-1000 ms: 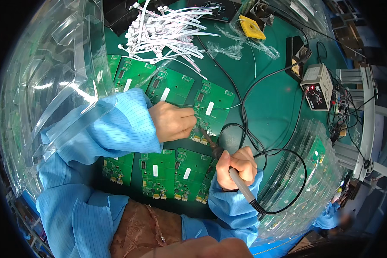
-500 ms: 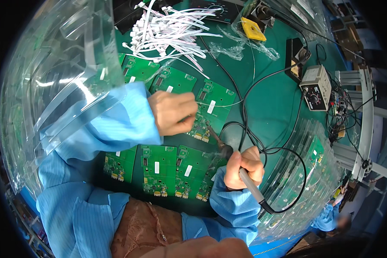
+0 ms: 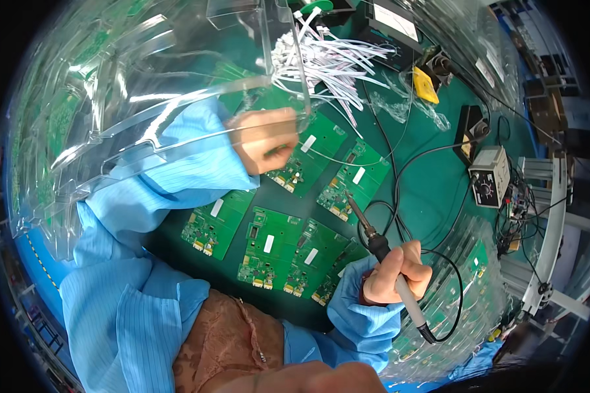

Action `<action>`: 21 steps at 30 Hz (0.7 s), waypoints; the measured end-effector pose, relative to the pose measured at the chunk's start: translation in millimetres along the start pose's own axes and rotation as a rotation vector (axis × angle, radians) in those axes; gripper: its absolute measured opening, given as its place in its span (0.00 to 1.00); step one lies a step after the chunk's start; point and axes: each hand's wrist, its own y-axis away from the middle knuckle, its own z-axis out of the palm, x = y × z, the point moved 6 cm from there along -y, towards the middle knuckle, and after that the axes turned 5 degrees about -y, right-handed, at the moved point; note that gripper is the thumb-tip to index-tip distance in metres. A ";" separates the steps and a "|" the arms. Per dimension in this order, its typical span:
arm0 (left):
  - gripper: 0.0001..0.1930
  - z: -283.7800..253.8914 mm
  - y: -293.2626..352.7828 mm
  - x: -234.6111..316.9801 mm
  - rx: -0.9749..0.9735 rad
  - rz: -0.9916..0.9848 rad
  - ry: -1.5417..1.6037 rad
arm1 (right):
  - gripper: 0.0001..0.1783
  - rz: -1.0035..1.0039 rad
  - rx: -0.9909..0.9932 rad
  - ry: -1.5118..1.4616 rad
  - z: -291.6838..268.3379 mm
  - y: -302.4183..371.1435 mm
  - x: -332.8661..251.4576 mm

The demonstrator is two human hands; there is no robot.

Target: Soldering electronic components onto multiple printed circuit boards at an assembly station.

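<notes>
My right hand (image 3: pixel 398 275) is wrapped round the pale handle of a soldering iron (image 3: pixel 410 304). The iron's tip is over the lower part of a green circuit board (image 3: pixel 368 185); whether it touches cannot be told. A thin solder wire (image 3: pixel 349 163) runs from my closed left hand (image 3: pixel 267 143) and arcs above that board. The left hand is above a second board (image 3: pixel 318 152), partly behind a clear plastic tray. Several more boards lie nearer me, among them one (image 3: pixel 276 237) with a white label and cream connectors along its lower edge.
Stacked clear plastic trays (image 3: pixel 131 98) overhang my left arm; more trays (image 3: pixel 465 288) with boards stand at right. White cables (image 3: pixel 328 59) are heaped at the back. A soldering station (image 3: pixel 490 178), iron stand (image 3: pixel 467 134) and yellow sponge (image 3: pixel 425 85) sit right, with black cords crossing the mat.
The view has shifted, so the boards appear farther right. My left hand has drawn left, away from the board under the iron, still with the solder wire. The iron stays by the same board.
</notes>
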 end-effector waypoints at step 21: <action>0.08 12.5 38.0 -25.7 0.082 -0.179 0.191 | 0.12 0.038 -0.253 0.005 87.9 5.9 24.6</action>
